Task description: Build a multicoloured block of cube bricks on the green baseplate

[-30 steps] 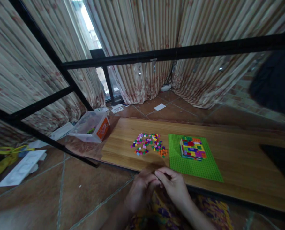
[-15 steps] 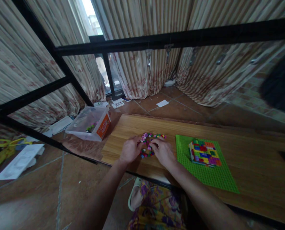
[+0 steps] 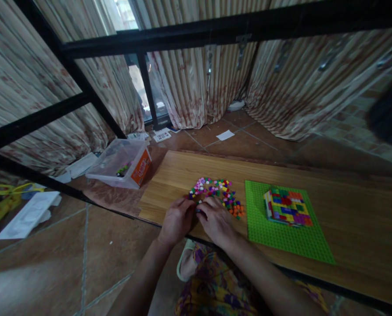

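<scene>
My left hand (image 3: 177,220) and my right hand (image 3: 216,220) meet near the table's front edge, fingertips almost touching. A small dark bluish building brick (image 3: 198,210) shows at the fingertips of my right hand, which is pinched. The left fingers are curled together too; what they hold, if anything, is hidden. Just beyond the hands lies a loose pile of small coloured bricks (image 3: 222,188), pink, green, red, yellow and orange. To the right, a multicoloured block built of bricks (image 3: 288,207) stands on a green studded baseplate (image 3: 258,235).
The long wooden table (image 3: 179,169) carries the bricks and baseplate. On the floor at the left stands a clear plastic box (image 3: 103,164) with an orange label and a few pieces inside. A black metal frame (image 3: 182,38) crosses in front of the curtains (image 3: 185,87).
Both hands have drawn back toward the table's front edge, uncovering more of the brick pile. The camera view has shifted slightly.
</scene>
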`<state>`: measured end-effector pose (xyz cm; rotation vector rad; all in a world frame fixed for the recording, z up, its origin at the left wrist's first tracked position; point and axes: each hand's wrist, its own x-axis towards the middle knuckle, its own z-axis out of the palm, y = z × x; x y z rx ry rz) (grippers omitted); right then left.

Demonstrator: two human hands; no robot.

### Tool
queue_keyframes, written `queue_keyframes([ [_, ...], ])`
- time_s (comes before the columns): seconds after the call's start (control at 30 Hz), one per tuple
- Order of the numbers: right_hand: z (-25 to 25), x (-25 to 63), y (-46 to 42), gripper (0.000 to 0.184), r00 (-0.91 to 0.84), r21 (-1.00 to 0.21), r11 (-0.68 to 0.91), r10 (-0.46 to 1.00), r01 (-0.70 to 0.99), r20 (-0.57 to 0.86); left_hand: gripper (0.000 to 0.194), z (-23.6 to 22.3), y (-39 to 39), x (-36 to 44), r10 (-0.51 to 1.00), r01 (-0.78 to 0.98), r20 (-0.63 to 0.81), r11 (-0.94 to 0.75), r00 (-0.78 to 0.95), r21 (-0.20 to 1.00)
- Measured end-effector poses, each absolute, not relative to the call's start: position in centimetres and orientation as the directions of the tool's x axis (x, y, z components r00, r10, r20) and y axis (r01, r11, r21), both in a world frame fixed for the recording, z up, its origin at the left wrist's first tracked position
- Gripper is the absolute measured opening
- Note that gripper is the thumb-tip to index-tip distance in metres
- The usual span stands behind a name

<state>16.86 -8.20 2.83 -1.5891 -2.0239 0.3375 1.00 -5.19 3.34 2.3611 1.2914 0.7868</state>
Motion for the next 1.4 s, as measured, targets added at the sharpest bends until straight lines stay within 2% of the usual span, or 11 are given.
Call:
queue_keyframes([
  [0.27,2.6,17.8,-7.5,0.021,-0.155,-0.465,0.277,0.946,0.841,0.283,0.012,2.5,-5.1,1.6,0.849,0.732,0.347,-0.522,0.398,0.438],
  [0.37,2.6,18.0,-7.4,0.019,-0.182,-0.448,0.3,0.94,0.842,0.288,0.013,2.2,-5.2,1.7,0.852,0.739,0.365,-0.513,0.375,0.437],
  [0.6,3.6,17.5,-7.1,0.015,-0.215,-0.434,0.318,0.938,0.843,0.27,0.015,2.6,-6.0,1.6,0.912,0.73,0.31,-0.403,0.268,0.552],
  [0.67,4.2,17.4,-7.2,0.018,-0.179,-0.468,0.3,0.941,0.831,0.286,0.015,2.7,-6.3,1.5,0.928,0.718,0.294,-0.366,0.231,0.592],
  [0.73,4.8,17.5,-7.5,0.021,-0.105,-0.557,0.265,0.947,0.787,0.303,0.018,2.8,-6.5,1.4,0.941,0.704,0.261,-0.334,0.215,0.626],
  [0.87,5.8,18.8,-9.7,0.022,0.102,-0.802,0.177,0.954,0.571,0.283,0.023,2.8,-7.0,2.0,0.947,0.663,0.243,-0.32,0.208,0.677],
  [1.03,5.7,22.5,-14.6,0.023,0.312,-0.968,0.05,0.941,0.246,0.128,0.025,2.7,-8.4,4.2,0.914,0.598,0.297,-0.405,0.276,0.691],
  [1.17,5.0,26.1,-18.2,0.021,0.467,-1.0,0.005,0.884,-0.022,-0.006,0.023,2.6,-9.4,6.7,0.88,0.538,0.326,-0.47,0.345,0.699],
  [1.3,4.8,30.0,-20.5,0.033,0.578,-0.947,-0.048,0.782,-0.317,-0.233,0.022,2.8,-10.0,9.2,0.86,0.503,0.313,-0.494,0.403,0.71],
  [1.4,4.9,32.7,-21.7,0.04,0.624,-0.91,-0.027,0.72,-0.414,-0.305,0.022,3.1,-10.4,10.7,0.86,0.5,0.276,-0.481,0.43,0.72],
])
